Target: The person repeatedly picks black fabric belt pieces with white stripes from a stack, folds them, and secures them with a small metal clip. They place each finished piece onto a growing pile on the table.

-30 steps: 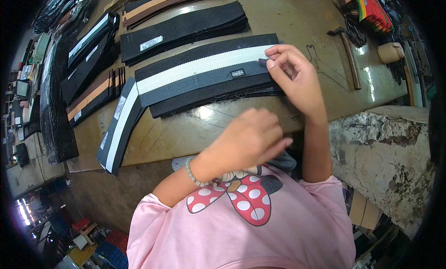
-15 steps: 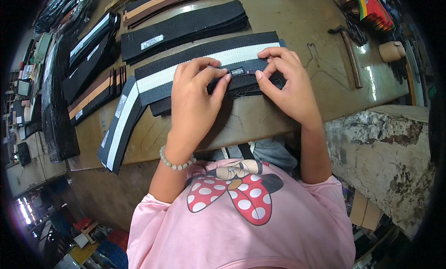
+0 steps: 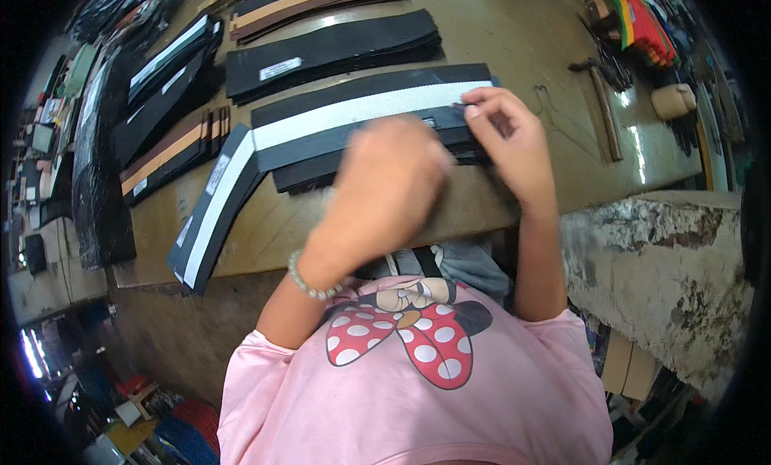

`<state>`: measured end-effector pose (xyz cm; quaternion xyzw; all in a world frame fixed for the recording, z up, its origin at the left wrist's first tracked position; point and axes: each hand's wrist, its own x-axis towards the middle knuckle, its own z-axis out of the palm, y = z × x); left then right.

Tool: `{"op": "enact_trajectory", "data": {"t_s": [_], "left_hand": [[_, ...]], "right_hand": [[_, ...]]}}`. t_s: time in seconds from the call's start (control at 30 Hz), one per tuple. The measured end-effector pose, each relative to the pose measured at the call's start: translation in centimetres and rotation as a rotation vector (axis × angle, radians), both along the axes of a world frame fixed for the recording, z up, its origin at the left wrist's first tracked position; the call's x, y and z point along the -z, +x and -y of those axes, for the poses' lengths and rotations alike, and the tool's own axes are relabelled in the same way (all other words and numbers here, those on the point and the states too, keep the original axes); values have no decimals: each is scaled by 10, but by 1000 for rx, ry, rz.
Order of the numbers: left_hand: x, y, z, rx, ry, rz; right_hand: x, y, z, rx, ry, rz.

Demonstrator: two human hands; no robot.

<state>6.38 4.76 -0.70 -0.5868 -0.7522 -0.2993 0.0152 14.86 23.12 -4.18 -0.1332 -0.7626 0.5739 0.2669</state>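
Note:
Over the front edge of a black webbing strip with a white band (image 3: 321, 118), my left hand (image 3: 393, 176) is smeared by motion, and its fingers cannot be made out. My right hand (image 3: 510, 140) is closed in a pinch at the strip's right end. A small dark strip (image 3: 460, 106) pokes out from its thumb and fingertips. Part of a small woven label (image 3: 430, 123) shows on the webbing between my hands. The banded strip lies on more black strips (image 3: 305, 176). Another banded strip (image 3: 213, 200) slants down from its left end over the table edge.
Behind lie a stack of black strips (image 3: 337, 54) and brown-and-tan strips (image 3: 313, 9). More strip stacks (image 3: 165, 152) stand at the left of the table (image 3: 562, 55). On the right are a hammer (image 3: 606, 116), a bent wire (image 3: 542, 99), a tan roll (image 3: 673, 101) and colourful straps (image 3: 642, 27).
My left hand has left its pinch beside the label and swung right and nearer to me. The right hand has drawn slightly away from the label, up and to the right, with the small dark strip.

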Motion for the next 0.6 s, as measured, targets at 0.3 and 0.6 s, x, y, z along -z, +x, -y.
{"op": "enact_trajectory", "data": {"t_s": [0.3, 0.6], "left_hand": [[40, -70, 16, 99, 117, 98], [-43, -79, 35, -416, 74, -540]], "right_hand": [[60, 60, -68, 571, -26, -95], [118, 82, -150, 410, -110, -51]]}}
